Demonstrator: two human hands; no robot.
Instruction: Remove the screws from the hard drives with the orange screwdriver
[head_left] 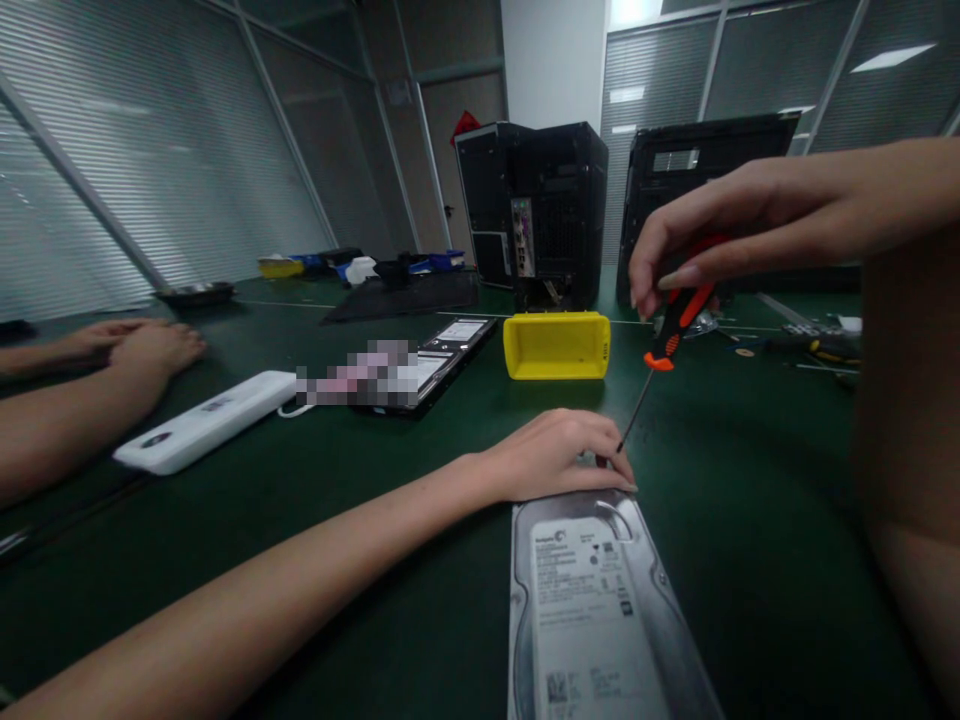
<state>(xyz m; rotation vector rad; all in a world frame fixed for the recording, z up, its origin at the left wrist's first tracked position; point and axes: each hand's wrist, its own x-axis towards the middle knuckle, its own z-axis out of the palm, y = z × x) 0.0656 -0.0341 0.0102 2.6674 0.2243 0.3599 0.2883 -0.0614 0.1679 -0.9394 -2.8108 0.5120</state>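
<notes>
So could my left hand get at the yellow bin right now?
Probably yes: the yellow bin stands just beyond your left hand, with only tabletop between, though the hand touches the hard drive.

A dark green tabletop (405, 460) spread beneath the left fingers (600, 432). Far beyond them, to their left, tall glass partitions (187, 130) with pale horizontal blinds (67, 110) ran toward a brownish door (484, 95) in a metal frame. A plain white wall section (553, 60) rose behind, left of the right fingers (646, 250). Above those fingers, more blind-covered panes (667, 75) carried bright reflections (892, 58), probably from ceiling lights; the room looked dim.
</notes>
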